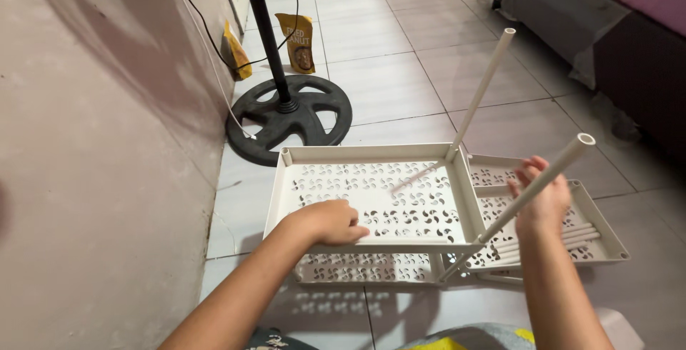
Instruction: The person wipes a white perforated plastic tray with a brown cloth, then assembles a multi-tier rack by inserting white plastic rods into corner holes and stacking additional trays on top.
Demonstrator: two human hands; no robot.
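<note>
Floor: pale glossy tiles (400,71)
Wall: pinkish plaster (93,143), left
Furniture: dark bed base (629,64), black fan stand (289,111)

Tiled floor (400,78), trays (607,246), fan base (289,118)

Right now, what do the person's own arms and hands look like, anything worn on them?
Both forearms are bare as far as the picture shows: no sleeves, gloves, watch or bracelet in view. The left hand and the right hand show no rings that I can make out. The fingers are uncovered. At the bottom edge, a bit of dark patterned and yellow clothing shows between the arms.
</note>
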